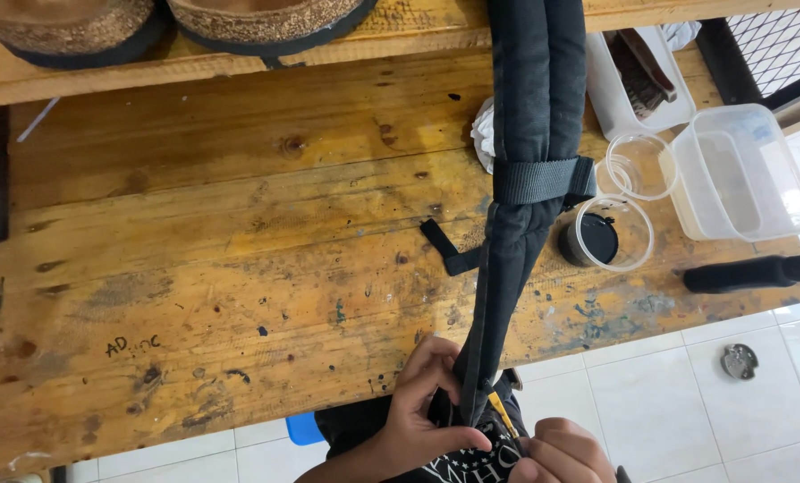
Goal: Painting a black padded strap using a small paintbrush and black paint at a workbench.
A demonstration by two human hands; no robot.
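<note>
**Padded strap pinched at its near end**

The black padded strap [525, 134] runs lengthwise from the workbench [194, 224] far edge toward the person. Left hand [422, 407] fingers curl closed around its near end; right hand [565, 456] is closed beside a yellow tool [502, 414].

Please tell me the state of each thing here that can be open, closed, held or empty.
Black padded strap: stretched over bench, held at near end.
Left hand: gripping strap end.
Right hand: closed, by strap end.
Round clear tub: open, dark lid inside.
Square clear box: open, empty.
</note>
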